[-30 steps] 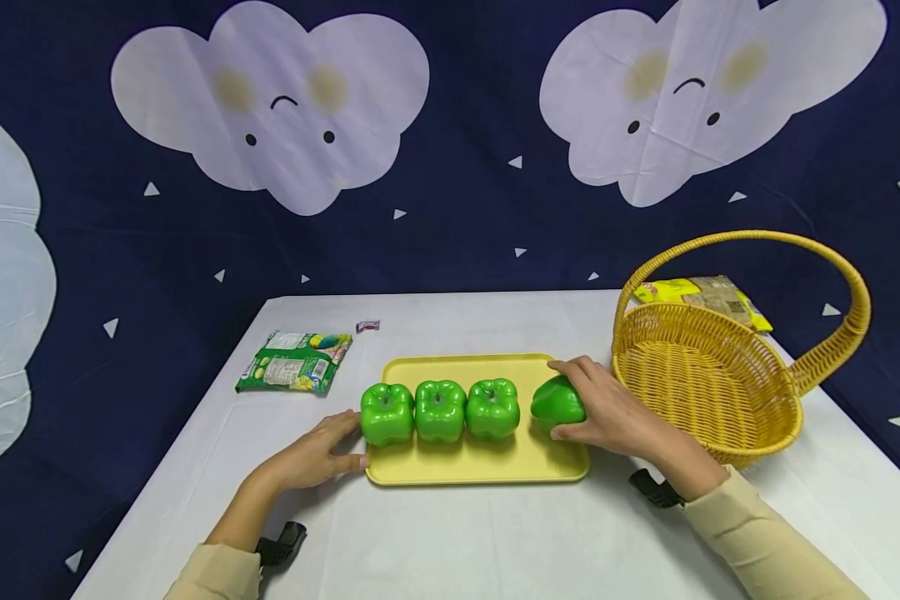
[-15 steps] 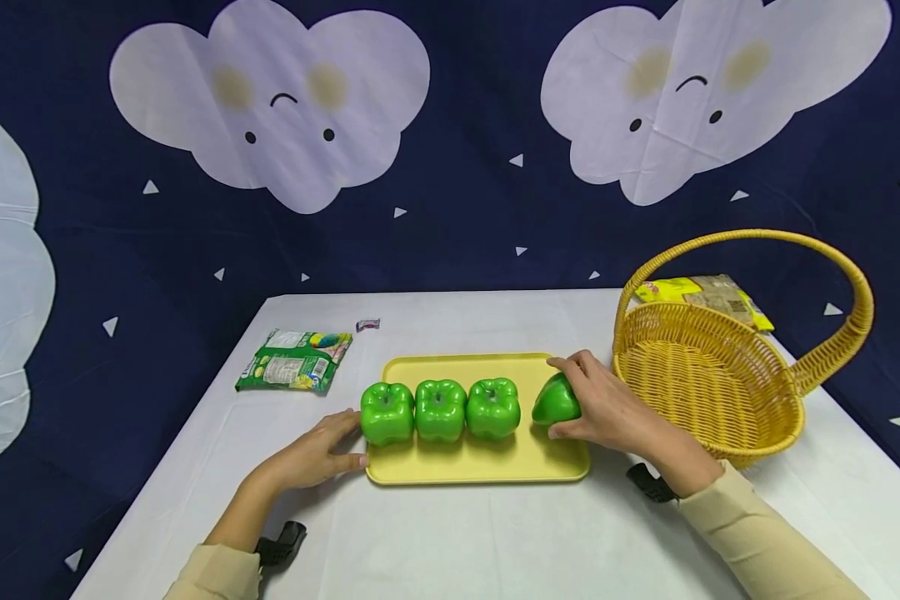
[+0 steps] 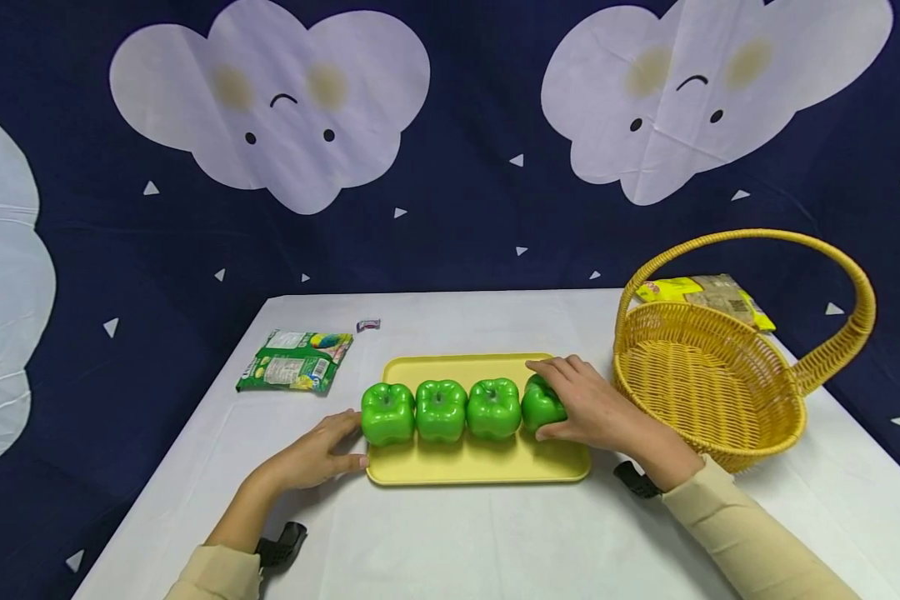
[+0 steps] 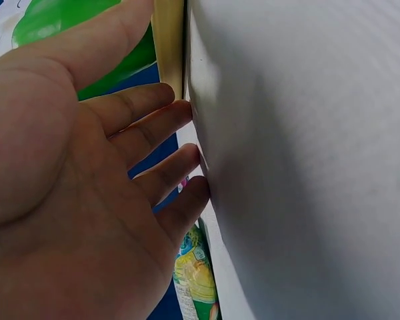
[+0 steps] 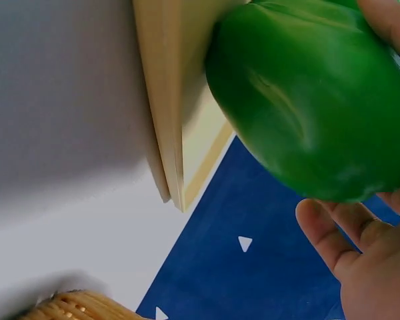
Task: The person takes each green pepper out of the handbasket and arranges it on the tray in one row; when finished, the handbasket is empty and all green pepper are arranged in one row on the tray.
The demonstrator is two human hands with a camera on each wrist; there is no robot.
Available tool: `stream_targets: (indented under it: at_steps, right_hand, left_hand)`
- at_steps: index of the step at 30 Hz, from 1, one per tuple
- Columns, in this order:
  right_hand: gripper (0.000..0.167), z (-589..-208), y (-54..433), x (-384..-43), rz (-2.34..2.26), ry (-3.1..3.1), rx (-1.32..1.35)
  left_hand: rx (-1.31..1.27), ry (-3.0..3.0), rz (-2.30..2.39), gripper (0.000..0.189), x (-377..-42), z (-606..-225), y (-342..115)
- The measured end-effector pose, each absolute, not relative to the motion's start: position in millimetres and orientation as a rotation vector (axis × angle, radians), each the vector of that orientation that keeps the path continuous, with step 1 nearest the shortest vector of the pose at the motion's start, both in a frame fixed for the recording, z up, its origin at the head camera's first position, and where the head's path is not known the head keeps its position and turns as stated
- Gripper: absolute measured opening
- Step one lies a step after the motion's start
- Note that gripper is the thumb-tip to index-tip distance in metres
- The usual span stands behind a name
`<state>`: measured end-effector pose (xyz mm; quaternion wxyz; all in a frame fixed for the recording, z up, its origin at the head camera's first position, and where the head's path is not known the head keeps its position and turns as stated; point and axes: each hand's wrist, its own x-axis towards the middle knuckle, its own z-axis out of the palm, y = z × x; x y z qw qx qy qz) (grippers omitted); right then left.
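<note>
On a yellow tray (image 3: 472, 467) a row of three glossy green bell peppers (image 3: 440, 411) stands side by side. My right hand (image 3: 596, 408) grips a fourth green bell pepper (image 3: 542, 406) at the row's right end, thumb on the near side and fingers on the far side. In the right wrist view this bell pepper (image 5: 313, 100) sits against the tray, thumb and fingertips on it. At the tray's left end rests my left hand (image 3: 307, 454), its fingers extended beside the leftmost pepper and its thumb at the tray's edge. The left wrist view shows its palm holding nothing.
A yellow wicker basket (image 3: 708, 392) with a tall handle stands right of the tray, close to my right forearm. Behind it lies a yellow packet (image 3: 712, 296). A green snack packet (image 3: 296, 361) and a small wrapped candy (image 3: 368, 325) lie at the back left.
My right hand has moved left with its bell pepper, which has turned more upright and now sits right beside the row. The left hand stays where it was.
</note>
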<state>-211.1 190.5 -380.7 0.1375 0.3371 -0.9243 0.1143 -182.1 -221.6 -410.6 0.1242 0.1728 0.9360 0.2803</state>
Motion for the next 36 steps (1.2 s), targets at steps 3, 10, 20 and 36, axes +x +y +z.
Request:
stream_targets:
  at_steps: [3,10,20,36]
  right_hand:
    - [0.097,-381.6,191.6,-211.0,0.337,-2.648,0.984]
    - [0.092,-381.9,195.1,-207.9,0.403,-2.690,0.973]
    - [0.092,-382.5,197.5,-205.9,0.418,-2.688,1.007]
    - [0.094,-379.3,200.3,-203.6,0.410,-2.685,1.006]
  left_hand:
    - [0.522,2.729,0.819,0.073,-182.2,-411.5,-221.7]
    - [0.505,2.726,0.818,0.073,-182.0,-411.2,-221.2]
    - [0.482,2.725,0.809,0.074,-181.0,-408.5,-220.1]
    - [0.493,2.726,0.810,0.076,-182.0,-409.4,-220.9]
